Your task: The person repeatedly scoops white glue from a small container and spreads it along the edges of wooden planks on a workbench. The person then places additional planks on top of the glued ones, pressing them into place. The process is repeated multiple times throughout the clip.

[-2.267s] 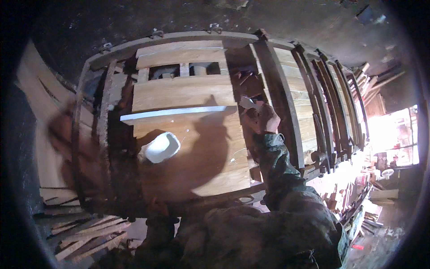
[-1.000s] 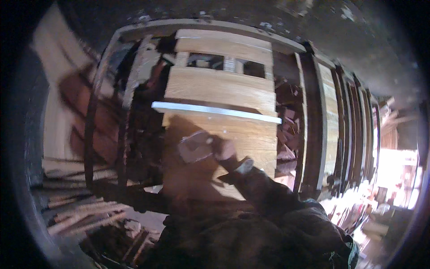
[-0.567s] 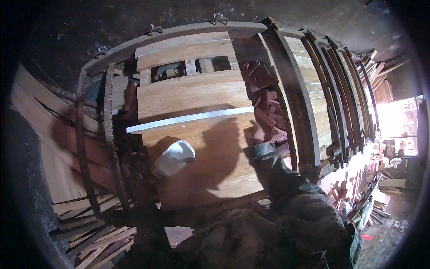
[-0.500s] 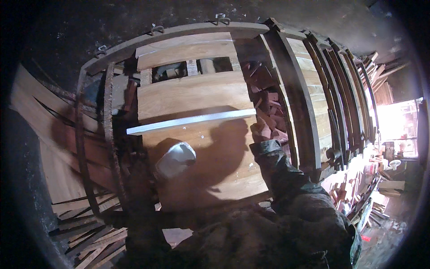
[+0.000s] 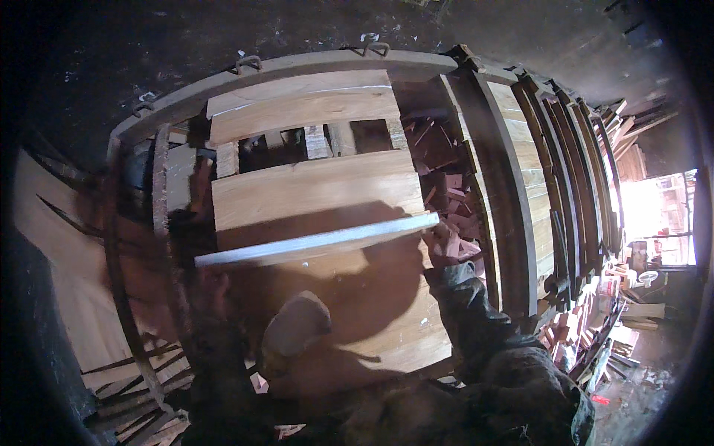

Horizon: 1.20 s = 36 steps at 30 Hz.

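Observation:
A wooden board (image 5: 349,256) with a white-coated edge (image 5: 320,239) lies across the frame in front of me, in shadow. At its right end my right hand (image 5: 446,241) is closed, fingers at the board's end. My left hand (image 5: 214,288) is at the left end, dark and blurred; its fingers are hard to make out. Nearer to me, a pale, rounded container (image 5: 297,323) shows over the wood, partly in shadow. Beyond the coated edge lies another wide, light board (image 5: 320,189).
A metal frame (image 5: 312,65) with hooks surrounds the boards. Dark bars (image 5: 509,186) and clamped panels (image 5: 532,167) run along the right. Wood offcuts (image 5: 454,197) lie below the frame's gap. Loose planks (image 5: 67,282) lean at the left; a bright opening (image 5: 662,215) is far right.
The white-edged board and both ends of it appear lower in view, as do the frame and right hand. The pale container sits lower too. My left hand now shows faintly at the left end.

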Available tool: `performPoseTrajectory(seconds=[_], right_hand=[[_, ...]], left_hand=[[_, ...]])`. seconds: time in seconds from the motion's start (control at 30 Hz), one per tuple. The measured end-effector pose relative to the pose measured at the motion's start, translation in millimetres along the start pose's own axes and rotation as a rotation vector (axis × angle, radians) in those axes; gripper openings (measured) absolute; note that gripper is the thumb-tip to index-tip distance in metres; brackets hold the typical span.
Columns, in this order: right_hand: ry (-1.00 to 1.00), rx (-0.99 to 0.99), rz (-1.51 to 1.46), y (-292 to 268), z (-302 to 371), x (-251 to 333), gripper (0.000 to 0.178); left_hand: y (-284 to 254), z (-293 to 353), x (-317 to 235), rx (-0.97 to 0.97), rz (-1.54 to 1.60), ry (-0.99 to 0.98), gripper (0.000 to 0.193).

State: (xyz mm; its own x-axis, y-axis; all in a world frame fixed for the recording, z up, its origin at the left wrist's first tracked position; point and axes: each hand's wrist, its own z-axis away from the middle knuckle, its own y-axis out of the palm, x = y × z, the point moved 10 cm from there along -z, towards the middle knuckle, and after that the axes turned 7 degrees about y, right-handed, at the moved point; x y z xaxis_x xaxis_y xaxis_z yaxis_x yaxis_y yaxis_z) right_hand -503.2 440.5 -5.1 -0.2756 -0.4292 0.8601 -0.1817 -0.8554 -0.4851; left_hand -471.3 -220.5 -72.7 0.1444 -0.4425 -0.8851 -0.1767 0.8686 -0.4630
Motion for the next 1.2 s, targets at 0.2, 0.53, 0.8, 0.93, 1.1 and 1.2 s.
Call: performPoseTrajectory(seconds=[0.2,0.53,0.8,0.93,1.1,1.2], right_hand=[[-0.101,-0.135,0.001,17,-129,63,0.032],[-0.108,-0.257,0.128,57,-246,71,0.029],[-0.063,-0.351,0.061,72,-226,46,0.042],[0.072,-0.329,0.063,71,-215,37,0.051],[0.059,-0.296,0.103,72,-225,37,0.065],[0.121,-0.216,0.111,80,-227,27,0.068]], left_hand=[[13,-116,-84,-0.015,0.346,0.108,0.068],[71,-241,-93,-0.113,0.286,-0.149,0.046],[63,-256,-12,-0.184,0.046,0.008,0.076],[64,-255,1,-0.154,0.118,-0.065,0.08],[65,-244,-37,-0.225,0.042,0.136,0.081],[70,-250,-40,-0.215,-0.039,0.172,0.082]])
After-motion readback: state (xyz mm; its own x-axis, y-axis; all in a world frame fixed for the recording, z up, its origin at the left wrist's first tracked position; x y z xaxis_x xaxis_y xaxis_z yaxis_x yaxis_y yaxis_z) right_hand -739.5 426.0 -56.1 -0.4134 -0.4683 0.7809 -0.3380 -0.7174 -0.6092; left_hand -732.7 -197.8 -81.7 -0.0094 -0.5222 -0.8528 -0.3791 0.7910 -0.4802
